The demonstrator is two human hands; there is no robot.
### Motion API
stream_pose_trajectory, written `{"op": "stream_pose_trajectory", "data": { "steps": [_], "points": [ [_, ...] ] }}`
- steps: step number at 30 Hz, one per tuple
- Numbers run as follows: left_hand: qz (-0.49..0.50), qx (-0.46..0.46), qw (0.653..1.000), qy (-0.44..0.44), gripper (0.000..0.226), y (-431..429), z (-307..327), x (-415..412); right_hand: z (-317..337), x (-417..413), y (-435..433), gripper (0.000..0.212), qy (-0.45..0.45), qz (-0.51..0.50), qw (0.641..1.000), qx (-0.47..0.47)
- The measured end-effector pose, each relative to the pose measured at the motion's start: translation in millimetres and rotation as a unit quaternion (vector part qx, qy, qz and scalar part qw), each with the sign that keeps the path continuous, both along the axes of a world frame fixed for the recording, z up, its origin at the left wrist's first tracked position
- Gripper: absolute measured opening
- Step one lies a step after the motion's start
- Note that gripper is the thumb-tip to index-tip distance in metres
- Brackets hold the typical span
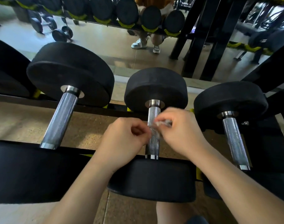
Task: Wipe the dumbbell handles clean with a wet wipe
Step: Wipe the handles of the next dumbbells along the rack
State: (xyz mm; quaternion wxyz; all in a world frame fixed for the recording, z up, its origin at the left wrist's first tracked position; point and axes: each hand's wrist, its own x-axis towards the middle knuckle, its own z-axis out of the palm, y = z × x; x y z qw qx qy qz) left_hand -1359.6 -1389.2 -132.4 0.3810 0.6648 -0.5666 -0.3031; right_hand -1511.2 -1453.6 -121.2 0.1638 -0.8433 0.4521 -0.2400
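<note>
Both hands pinch the wet wipe (160, 124) at centre frame — left hand (125, 139) on its lower end, right hand (178, 131) on the upper. Directly beneath lies the middle dumbbell handle (152, 143), its long axis running up-frame, away from the person — equally near both hands.

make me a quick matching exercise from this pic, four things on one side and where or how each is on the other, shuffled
Things
1 wet wipe
2 middle dumbbell handle
3 left dumbbell handle
4 white sneakers

States
a reflected in the mirror
b untouched
c pinched by left hand and right hand
d the wipe lies across it

Pairs: 1-c, 2-d, 3-b, 4-a
</note>
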Motion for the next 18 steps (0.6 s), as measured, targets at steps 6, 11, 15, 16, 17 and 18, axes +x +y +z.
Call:
{"op": "stream_pose_trajectory", "data": {
  "steps": [6,11,15,16,17,18],
  "points": [
    [-0.029,0.002,0.999,0.032,0.015,-3,0,3,-7,-6,4,0.011,-0.008,0.019,0.999,0.034],
    [-0.036,0.001,0.999,0.029,0.020,-6,0,4,-6,0,-7,0.009,-0.046,-0.006,0.998,0.035],
    [-0.062,-0.003,0.998,0.001,0.018,-3,9,5,-12,-11,0,0.009,-0.066,-0.010,0.995,0.070],
    [-0.079,-0.011,0.997,-0.004,0.017,2,14,6,-12,-10,-6,0.008,-0.083,-0.030,0.995,0.053],
    [-0.104,-0.019,0.994,-0.012,0.016,8,22,4,-10,-8,-11,0.006,-0.099,-0.046,0.993,0.038],
    [-0.138,-0.024,0.990,-0.023,0.017,15,30,2,-10,-7,-14,0.006,-0.110,-0.054,0.992,0.027]
  ]
}}
